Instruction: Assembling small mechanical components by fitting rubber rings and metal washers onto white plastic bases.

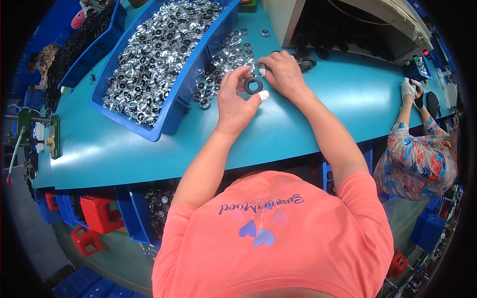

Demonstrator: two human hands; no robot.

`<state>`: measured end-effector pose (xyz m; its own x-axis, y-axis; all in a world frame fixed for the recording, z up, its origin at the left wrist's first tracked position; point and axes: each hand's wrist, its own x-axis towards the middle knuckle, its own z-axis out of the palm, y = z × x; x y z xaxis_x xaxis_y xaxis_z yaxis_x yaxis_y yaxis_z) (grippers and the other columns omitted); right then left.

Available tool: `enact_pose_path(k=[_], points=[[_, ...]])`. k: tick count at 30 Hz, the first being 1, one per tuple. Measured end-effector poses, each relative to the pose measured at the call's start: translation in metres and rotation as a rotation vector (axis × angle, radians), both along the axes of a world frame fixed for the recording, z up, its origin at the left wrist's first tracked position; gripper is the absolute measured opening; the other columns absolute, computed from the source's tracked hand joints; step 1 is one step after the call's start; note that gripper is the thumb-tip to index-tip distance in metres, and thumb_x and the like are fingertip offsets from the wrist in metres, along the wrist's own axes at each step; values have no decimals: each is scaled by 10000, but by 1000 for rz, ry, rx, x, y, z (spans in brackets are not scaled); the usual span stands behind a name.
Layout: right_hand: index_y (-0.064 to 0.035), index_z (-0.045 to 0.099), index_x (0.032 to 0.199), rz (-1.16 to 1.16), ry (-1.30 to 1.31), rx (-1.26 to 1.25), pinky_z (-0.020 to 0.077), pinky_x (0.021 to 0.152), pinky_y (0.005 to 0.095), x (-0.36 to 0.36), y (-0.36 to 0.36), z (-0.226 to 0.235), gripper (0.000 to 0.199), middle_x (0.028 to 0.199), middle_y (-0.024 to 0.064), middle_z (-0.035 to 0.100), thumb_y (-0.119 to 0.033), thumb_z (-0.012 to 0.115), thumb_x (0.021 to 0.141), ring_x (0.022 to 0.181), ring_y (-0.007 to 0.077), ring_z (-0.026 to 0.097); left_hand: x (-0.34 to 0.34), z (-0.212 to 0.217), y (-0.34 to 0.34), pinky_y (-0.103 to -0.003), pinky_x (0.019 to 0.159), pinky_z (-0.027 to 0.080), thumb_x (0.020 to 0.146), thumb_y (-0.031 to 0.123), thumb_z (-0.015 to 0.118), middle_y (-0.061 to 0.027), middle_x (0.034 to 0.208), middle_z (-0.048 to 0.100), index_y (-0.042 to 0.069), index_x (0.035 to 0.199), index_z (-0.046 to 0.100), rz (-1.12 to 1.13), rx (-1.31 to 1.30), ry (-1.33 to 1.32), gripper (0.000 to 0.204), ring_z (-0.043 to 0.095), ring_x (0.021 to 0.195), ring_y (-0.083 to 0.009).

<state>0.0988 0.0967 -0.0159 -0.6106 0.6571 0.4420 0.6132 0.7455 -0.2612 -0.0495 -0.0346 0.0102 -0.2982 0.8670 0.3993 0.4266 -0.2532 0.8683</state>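
A black ring (253, 85), like a small rubber tyre, is pinched between the thumb and fingers of my left hand (232, 107). White tape wraps that thumb's tip. Close beside it my right hand (287, 75) is closed with its back upward, and its thumb also has white tape. Something small and dark shows at its fingertips, too hidden to name. Shiny silver hubs with dark centres (211, 82) lie loose on the table just left of and beyond my hands. More black rings (307, 62) lie right beside my right hand.
A large blue bin (164, 116) full of silver hubs stands to the left. Beyond my right hand is an open-fronted box (290, 22) with black rings inside. The turquoise table (208, 154) curves toward me. A co-worker's gloved hands (410, 88) work at the right.
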Motion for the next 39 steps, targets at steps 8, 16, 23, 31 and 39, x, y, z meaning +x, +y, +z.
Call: enact_pose_path(k=[8,16,23,31,39], points=[[-81,699,1045,49,278,-359,530,821,382,1,-6,32,293,951,79,667,-92,743,755,896,262,647,-3,-5,5,-276,892,513,778,30,808,-49,1125,633,31,1313,579,-81,-4,-338,582,617,1001,-143],[-55,679,1044,204,678,-695,559,782,288,-8,-30,50,313,996,28,670,-110,821,771,838,129,688,-23,-15,15,-377,987,516,994,186,620,-115,1235,650,-12,1353,545,-437,-75,-1147,417,631,1128,-216],[-34,684,1122,267,860,-786,554,828,261,-10,-45,35,329,1030,28,668,-77,797,816,895,106,682,-22,-10,11,-392,989,514,953,130,616,-113,1241,639,-5,1355,541,-472,-86,-1287,431,625,1127,-219],[-18,666,1242,374,977,-937,561,886,284,-5,-42,31,321,1143,64,652,-21,680,921,1033,154,666,-22,-13,13,-387,965,539,975,179,610,-130,1216,649,-18,1350,549,-446,-113,-1291,428,651,1055,-234],[-4,669,1230,438,870,-906,566,890,291,0,-38,28,289,1153,59,639,-26,668,942,1065,156,661,-20,-12,13,-379,936,542,995,175,566,-138,1219,653,-35,1359,543,-470,-89,-1132,421,654,1076,-254]])
